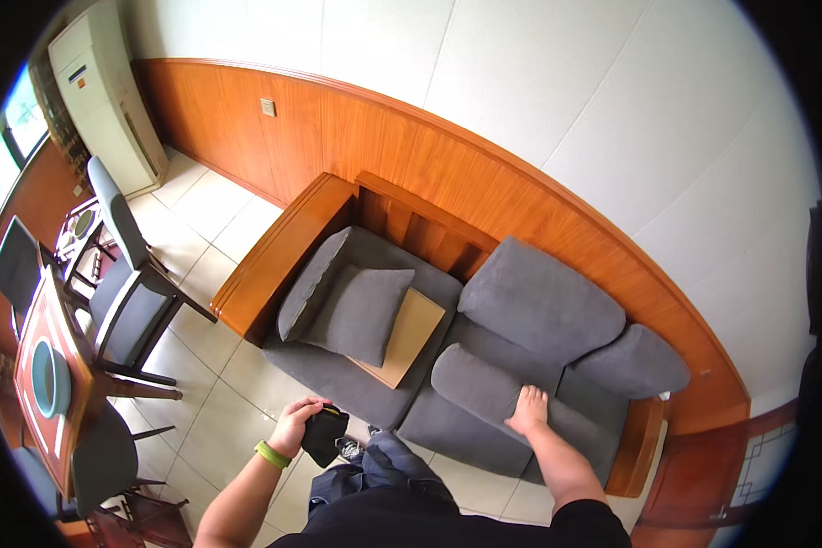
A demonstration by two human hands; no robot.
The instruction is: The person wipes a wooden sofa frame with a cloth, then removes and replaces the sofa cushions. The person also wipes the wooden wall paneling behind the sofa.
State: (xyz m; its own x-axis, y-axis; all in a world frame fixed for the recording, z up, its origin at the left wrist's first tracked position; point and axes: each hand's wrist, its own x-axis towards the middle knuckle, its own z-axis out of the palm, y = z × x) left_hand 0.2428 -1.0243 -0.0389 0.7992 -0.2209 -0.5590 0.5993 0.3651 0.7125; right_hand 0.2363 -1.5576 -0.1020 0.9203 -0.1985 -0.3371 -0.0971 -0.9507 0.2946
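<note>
My left hand, with a green band at its wrist, grips a small black fabric item above the tiled floor. On a long grey cushion rests my right hand, palm down with the fingers spread a little. That cushion lies across the seat of a wooden-framed grey sofa. Behind it, another back cushion leans against the sofa back, with a further one to its right. At the sofa's left end, a grey pillow partly covers a flat tan board or box.
A wide wooden armrest bounds the sofa on the left. Further left stand grey chairs and a table bearing a teal basin. A white floor-standing air conditioner is at the upper left. Wood panelling lines the wall.
</note>
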